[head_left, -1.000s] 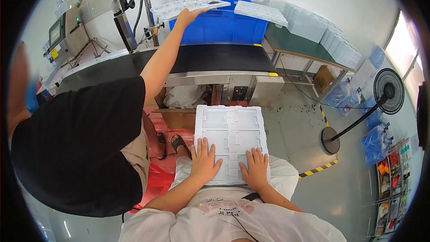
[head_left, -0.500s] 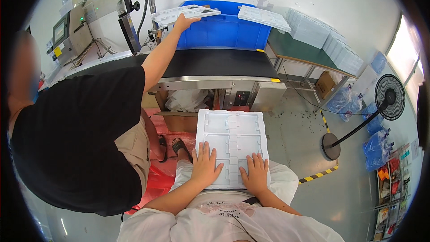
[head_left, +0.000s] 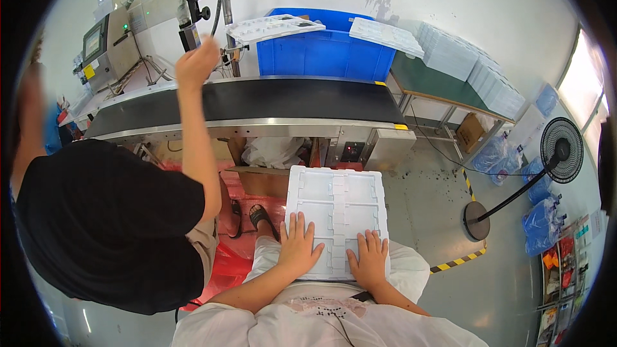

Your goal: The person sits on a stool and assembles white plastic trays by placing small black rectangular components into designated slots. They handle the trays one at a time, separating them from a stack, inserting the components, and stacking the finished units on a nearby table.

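A white moulded plastic tray with several rectangular recesses lies across my lap. My left hand rests flat on its near left part, fingers spread. On its near right part lies my right hand, also with the fingers stretched out. Neither hand grips anything; both palms press on the tray's top face. Whether more trays lie under this one I cannot tell.
Ahead runs a black conveyor belt. Behind it a blue bin carries white trays on its rim. A co-worker in black stands at left, one arm raised. Stacked white trays stand on a green table; a fan is at right.
The co-worker's hand has left the tray on the bin and swung back left, now raised over the belt. My hands stay flat on the tray. The whole view has shifted slightly.
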Demonstrator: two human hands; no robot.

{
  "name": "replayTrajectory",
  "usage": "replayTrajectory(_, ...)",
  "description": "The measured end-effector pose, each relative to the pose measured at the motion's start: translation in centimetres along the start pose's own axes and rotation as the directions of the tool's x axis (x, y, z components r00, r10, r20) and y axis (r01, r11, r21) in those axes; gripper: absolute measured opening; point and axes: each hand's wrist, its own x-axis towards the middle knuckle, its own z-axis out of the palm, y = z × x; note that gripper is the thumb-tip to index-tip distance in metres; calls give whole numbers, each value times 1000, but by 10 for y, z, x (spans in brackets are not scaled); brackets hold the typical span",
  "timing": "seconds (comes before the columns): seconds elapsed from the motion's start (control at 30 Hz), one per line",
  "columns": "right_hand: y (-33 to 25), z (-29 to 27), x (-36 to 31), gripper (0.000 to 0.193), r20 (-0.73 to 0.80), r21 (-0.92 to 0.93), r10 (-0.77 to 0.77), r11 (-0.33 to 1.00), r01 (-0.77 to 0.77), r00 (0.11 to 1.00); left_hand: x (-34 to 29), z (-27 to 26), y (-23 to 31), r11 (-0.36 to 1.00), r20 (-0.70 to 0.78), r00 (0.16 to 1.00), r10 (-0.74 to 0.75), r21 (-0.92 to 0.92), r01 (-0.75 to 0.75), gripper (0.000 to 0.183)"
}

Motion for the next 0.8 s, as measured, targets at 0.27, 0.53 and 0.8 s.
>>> replayTrajectory(0.27, -3, -3, 13, 48, 121, -143, -6, 989, 24, 993, 5, 7, 24, 963, -20, 990, 142, -227, -143, 53)
replayTrajectory(0.53, 3, 10, 13, 39, -131, 52, -23, 998, 30, 991, 13, 15, 28, 922, -136, 962, 238, -278, -268, 47)
replayTrajectory(0.8, -6, 0, 17, 42, -100, -12, -63, 998, 62, 993, 12, 21, 28, 924, -162, 975, 152, -326, -198, 54)
